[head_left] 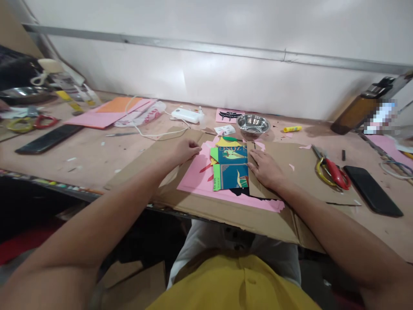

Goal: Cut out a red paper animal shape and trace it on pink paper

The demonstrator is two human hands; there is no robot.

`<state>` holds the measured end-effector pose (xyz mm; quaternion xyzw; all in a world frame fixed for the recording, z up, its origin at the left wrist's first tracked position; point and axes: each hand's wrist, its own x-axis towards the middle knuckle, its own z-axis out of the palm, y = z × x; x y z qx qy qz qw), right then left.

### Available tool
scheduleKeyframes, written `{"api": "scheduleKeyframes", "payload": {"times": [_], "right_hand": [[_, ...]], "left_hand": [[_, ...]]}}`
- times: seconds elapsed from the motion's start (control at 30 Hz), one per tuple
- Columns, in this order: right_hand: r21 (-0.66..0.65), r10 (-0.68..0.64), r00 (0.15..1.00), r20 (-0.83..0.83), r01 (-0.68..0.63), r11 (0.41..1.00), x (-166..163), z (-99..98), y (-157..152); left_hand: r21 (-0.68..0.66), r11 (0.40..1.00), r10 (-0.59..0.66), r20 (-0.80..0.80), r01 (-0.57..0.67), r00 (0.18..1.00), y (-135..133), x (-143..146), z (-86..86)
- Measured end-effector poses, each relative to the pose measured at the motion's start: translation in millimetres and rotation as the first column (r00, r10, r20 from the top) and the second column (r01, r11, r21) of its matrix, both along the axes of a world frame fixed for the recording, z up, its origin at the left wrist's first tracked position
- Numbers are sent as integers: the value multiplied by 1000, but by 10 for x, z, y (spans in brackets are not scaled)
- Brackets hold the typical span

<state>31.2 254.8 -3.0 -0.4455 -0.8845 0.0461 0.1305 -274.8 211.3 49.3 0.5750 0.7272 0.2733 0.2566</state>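
A flattened blue-green printed carton (232,175) with bright green flaps lies on pink paper (193,178), over a sheet of brown cardboard (206,204). Just left of the carton, my left hand (187,151) has its fingers drawn together at the pink paper's upper left edge; what they hold, if anything, is hidden. My right hand (265,168) rests with fingers apart on the cardboard, its fingertips at the carton's right edge. Yellow and green paper pieces (226,141) show above the carton, and black paper (243,192) shows below it.
Red-and-yellow scissors (334,172) and a black phone (372,190) lie at right. Behind the work stand a metal bowl (253,125), a yellow glue stick (292,128) and a white device (186,115) with a cable. Another phone (50,138) and coloured paper (109,114) lie left.
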Motion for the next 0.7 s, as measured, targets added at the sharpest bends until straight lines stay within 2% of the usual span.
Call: {"api": "scheduleKeyframes", "payload": {"times": [0.27, 0.43, 0.7], "right_hand": [[22, 9, 1000, 22, -9, 1000, 4, 2, 24], [45, 11, 999, 37, -12, 999, 15, -28, 50], [70, 25, 999, 27, -27, 997, 17, -37, 56]], "left_hand": [[-145, 987, -77, -35, 71, 996, -180, -126, 69], [-206, 975, -93, -34, 84, 995, -81, -135, 49], [-261, 964, -48, -21, 41, 999, 87, -157, -11]]}}
